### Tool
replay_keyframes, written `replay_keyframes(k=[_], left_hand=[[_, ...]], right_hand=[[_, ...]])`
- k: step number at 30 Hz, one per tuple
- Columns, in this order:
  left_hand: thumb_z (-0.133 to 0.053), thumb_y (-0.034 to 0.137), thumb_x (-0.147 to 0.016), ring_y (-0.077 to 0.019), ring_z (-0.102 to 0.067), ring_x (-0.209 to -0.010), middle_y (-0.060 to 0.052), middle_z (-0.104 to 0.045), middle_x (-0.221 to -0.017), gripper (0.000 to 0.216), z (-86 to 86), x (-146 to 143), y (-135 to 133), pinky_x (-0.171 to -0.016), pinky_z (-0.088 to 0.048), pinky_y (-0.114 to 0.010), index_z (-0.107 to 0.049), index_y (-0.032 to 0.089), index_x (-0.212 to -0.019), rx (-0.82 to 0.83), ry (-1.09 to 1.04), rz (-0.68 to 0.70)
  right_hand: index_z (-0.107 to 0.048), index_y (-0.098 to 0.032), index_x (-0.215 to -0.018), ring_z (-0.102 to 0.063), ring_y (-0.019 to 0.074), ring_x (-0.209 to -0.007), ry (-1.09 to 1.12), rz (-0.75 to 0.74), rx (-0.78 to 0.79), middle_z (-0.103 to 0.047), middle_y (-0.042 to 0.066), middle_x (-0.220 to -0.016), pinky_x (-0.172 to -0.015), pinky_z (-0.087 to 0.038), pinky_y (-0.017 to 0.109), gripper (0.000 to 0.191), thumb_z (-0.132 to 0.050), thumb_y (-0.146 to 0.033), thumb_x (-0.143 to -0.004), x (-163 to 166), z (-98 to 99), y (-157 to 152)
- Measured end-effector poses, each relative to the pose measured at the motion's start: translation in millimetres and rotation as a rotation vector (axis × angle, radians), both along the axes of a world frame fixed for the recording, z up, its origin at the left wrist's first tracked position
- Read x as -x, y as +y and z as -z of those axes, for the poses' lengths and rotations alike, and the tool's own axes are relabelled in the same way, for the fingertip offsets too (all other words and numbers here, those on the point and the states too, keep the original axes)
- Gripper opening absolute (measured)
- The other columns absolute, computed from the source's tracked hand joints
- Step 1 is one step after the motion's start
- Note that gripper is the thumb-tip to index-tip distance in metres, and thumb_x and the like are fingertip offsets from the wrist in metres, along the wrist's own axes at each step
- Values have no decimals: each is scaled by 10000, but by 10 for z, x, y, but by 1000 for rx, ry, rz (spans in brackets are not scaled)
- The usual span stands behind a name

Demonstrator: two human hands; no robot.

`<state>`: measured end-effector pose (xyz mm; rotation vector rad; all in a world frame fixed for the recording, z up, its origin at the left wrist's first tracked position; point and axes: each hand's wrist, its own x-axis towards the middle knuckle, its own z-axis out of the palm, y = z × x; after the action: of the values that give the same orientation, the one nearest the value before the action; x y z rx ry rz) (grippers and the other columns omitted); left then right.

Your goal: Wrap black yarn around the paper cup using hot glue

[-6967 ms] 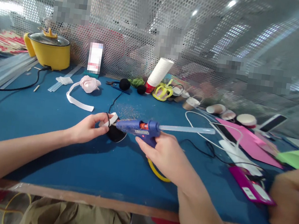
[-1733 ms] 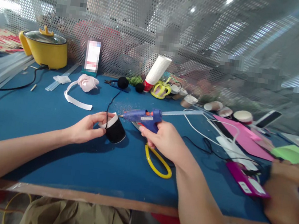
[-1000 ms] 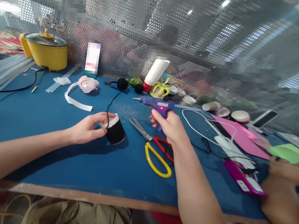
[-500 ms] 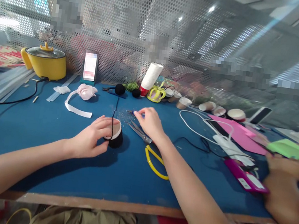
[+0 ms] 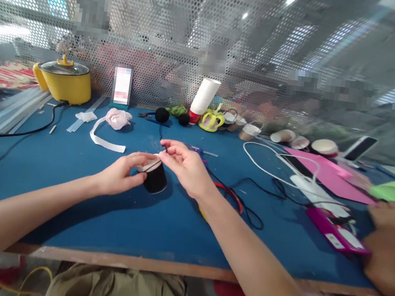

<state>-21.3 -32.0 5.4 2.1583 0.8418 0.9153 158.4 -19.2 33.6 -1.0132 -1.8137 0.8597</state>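
My left hand (image 5: 123, 173) grips the rim of a small paper cup (image 5: 157, 180), pale inside and covered in black outside. The cup is tilted a little, over the blue table. Black yarn (image 5: 160, 132) runs from a black yarn ball (image 5: 162, 114) at the back to the cup. Right beside the rim, my right hand (image 5: 189, 171) pinches this yarn between thumb and fingers; a length crosses the cup's mouth. Behind that hand lies a blue-handled tool (image 5: 195, 150), partly covered. A yellow handle (image 5: 204, 214) peeks out under my right forearm.
A yellow electric pot (image 5: 68, 85), a phone (image 5: 121, 85), a white fabric rose (image 5: 118, 119) and stacked paper cups (image 5: 205, 95) line the back. Cables and a purple power bank (image 5: 335, 231) lie to the right, near another person's blurred arm (image 5: 392, 241).
My right hand has left the blue-handled tool and come left to the cup, now pinching the yarn. The cup has tilted in my left hand. The view has shifted slightly.
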Motion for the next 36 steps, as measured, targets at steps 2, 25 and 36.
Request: replay_keyframes(k=[2,25,36], left_hand=[[-451,204,-781,-230,-526,-1018,-121,-560,-1129,236,23,12,33,-896,-398,-373,-525,120,-990,164,-72,-8],[-560,354,-777,-260,-486,-1116,-128,-541,-1209,235,-37,24,0,-916,-382,-376,-568,137,-867,350,-323,171],[-575,285,-782,-267,-458,-1163,-125,-496,-1275,155,-64,35,-29,-939,-368,-392,-531,140,-752,360,-400,224]], right_hand=[[-539,-173,-664,-536,164,-1001,36,33,7,-553,84,-1060,-854,-417,324,140,-563,-282,-749,-37,23,-13],[-550,-172,-790,-573,156,-752,150,168,186,-611,46,-781,-726,-474,338,216,-563,-382,-738,-60,248,-8],[-461,-197,-723,-475,119,-579,142,141,273,-491,-17,-636,-529,-411,264,259,-492,-450,-768,-5,274,-60]])
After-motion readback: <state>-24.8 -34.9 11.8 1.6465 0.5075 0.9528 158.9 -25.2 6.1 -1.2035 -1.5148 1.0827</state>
